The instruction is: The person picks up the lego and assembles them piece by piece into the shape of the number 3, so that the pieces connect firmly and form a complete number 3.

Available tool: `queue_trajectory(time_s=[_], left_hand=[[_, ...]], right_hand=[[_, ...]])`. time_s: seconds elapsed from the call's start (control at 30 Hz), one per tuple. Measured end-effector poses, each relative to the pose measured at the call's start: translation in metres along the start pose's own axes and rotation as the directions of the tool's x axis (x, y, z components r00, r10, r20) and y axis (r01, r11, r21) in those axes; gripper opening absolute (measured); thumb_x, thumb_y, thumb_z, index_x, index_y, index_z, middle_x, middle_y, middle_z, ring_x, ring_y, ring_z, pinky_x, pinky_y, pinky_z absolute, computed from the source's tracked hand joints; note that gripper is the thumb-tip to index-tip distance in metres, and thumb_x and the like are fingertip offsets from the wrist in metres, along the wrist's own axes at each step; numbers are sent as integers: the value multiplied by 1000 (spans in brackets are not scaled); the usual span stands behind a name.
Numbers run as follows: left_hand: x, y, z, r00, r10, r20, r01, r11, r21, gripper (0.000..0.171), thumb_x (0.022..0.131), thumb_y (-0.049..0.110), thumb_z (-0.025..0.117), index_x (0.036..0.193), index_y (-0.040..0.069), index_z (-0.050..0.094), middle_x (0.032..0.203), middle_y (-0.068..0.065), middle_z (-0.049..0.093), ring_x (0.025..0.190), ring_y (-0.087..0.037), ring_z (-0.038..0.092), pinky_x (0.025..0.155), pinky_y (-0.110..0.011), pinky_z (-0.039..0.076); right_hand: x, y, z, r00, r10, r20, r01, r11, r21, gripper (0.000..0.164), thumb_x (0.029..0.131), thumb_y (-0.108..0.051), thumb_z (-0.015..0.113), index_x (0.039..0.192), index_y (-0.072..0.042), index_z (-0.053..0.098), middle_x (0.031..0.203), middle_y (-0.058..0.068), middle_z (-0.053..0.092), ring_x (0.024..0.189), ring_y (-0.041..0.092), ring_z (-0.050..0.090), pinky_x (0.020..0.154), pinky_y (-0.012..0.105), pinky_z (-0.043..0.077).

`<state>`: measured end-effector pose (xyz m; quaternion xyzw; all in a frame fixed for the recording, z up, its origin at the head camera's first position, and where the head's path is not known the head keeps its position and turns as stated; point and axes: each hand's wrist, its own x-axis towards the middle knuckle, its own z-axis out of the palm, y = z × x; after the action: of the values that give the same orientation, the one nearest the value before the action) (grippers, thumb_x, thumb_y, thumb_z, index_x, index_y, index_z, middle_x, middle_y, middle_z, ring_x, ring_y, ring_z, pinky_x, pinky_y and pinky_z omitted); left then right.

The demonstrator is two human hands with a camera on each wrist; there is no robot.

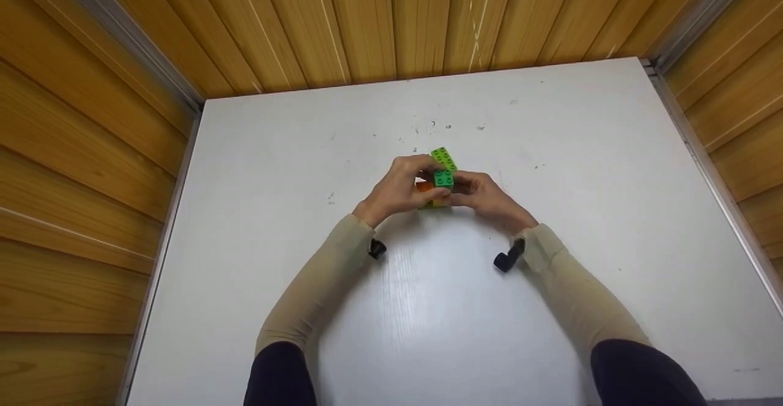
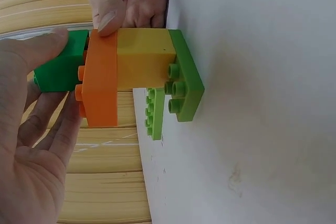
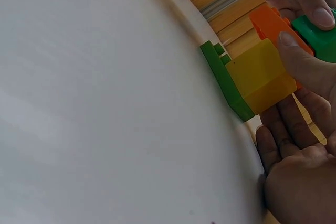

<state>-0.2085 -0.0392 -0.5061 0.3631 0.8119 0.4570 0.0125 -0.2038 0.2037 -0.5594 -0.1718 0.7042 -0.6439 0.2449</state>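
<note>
My left hand [image 1: 400, 187] pinches a dark green brick [image 2: 64, 64] between thumb and fingers, at the top of a small stack. Under it lies an orange brick [image 2: 102, 85] with some studs bare. Below that come a yellow brick [image 2: 144, 56] and a light green base brick [image 2: 189, 80] standing on the table. Whether the dark green brick is fully seated on the orange one, I cannot tell. From the other side, my right hand [image 1: 492, 199] steadies the stack, thumb on the orange brick and fingers behind. Just behind the stack lies another light green brick [image 1: 443, 158].
The white table [image 1: 275, 149] carries small dark marks. Wood-patterned walls [image 1: 367, 21] stand at its back and sides, with metal frame strips along the edges. Black wrist cameras [image 1: 506, 260] hang from both sleeves.
</note>
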Motion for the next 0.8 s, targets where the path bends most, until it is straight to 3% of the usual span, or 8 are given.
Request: queue_trajectory(time_s=[0.47,0.8], left_hand=[[5,4,-4,999,-10,42,7,998,63,30,93,23,86,114,4,77,107,-7,78,93,-16,75,87,-27,63],[6,5,-2,1000,-7,25,5,997,75,29,91,22,88,111,4,77,103,-6,78,92,-16,74,87,-27,63]], right_hand=[[2,-2,1,1000,-19,-9,19,999,-33,52,97,-11,80,147,-10,65,149,7,66,135,20,64,109,28,54],[1,0,-1,1000,-14,-3,14,1000,-17,50,98,-12,79,147,-12,65,149,6,66,136,21,62,108,28,55]])
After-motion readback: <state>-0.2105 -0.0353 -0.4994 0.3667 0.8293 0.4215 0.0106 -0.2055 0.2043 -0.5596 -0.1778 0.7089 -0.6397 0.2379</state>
